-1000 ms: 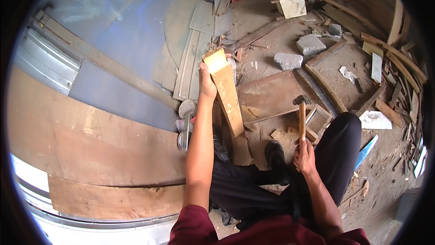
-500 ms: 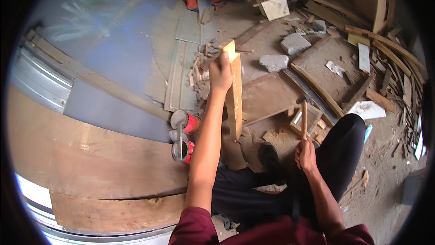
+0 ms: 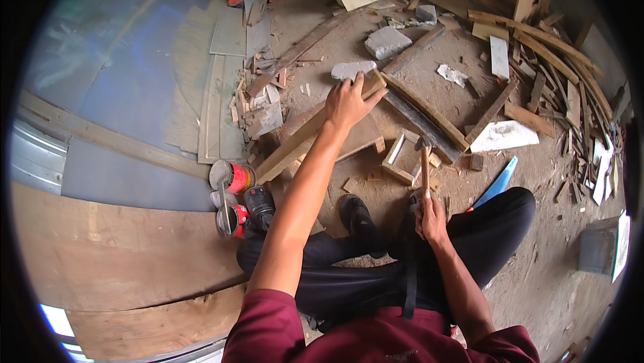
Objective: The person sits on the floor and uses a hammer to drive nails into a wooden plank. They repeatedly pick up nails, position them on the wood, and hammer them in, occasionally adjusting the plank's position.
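My left hand (image 3: 349,102) is closed over the upper right end of a wooden plank (image 3: 295,141). The plank slants down to the left, behind my forearm, toward the paint cans. Low in my right hand (image 3: 431,218) is a hammer (image 3: 425,174), gripped by its wooden handle with the dark head up. Just beyond the hammer head lies a small wooden frame (image 3: 390,159) on the ground. A brown wooden panel (image 3: 363,136) lies partly beneath the plank. How my left fingertips meet the plank's far side is hidden.
Two red cans (image 3: 241,178) stand at the left beside a large wooden sheet (image 3: 134,249). A blue saw blade (image 3: 498,180) lies by my right knee. Concrete chunks (image 3: 388,42), long timbers (image 3: 429,111) and scrap wood (image 3: 570,108) litter the ground ahead and right.
The plank has gone from nearly upright to a slant, its lower end swung left. My left hand has turned over its top. The view has shifted; my right hand still holds the hammer.
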Motion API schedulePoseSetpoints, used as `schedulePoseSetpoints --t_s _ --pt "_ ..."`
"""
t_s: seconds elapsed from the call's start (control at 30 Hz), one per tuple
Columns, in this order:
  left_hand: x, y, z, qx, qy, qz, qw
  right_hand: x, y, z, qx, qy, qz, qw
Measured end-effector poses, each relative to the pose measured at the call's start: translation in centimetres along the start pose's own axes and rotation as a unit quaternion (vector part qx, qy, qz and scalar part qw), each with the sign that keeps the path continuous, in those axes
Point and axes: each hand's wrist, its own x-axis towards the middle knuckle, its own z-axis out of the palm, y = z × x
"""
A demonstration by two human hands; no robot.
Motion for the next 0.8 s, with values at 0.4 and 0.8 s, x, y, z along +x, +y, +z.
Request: schedulePoseSetpoints --t_s 0.4,0.8 --pt "-8.0 -3.4 11.0 0.04 -0.181 -0.081 0.979 -0.3 -1.6 -0.4 -0.001 0.002 0.008 1.0" --pt "-8.3 -4.0 11.8 -0.025 -0.028 -0.167 0.985 5.6 -2.0 5.6 -0.156 0.01 -0.084 0.984"
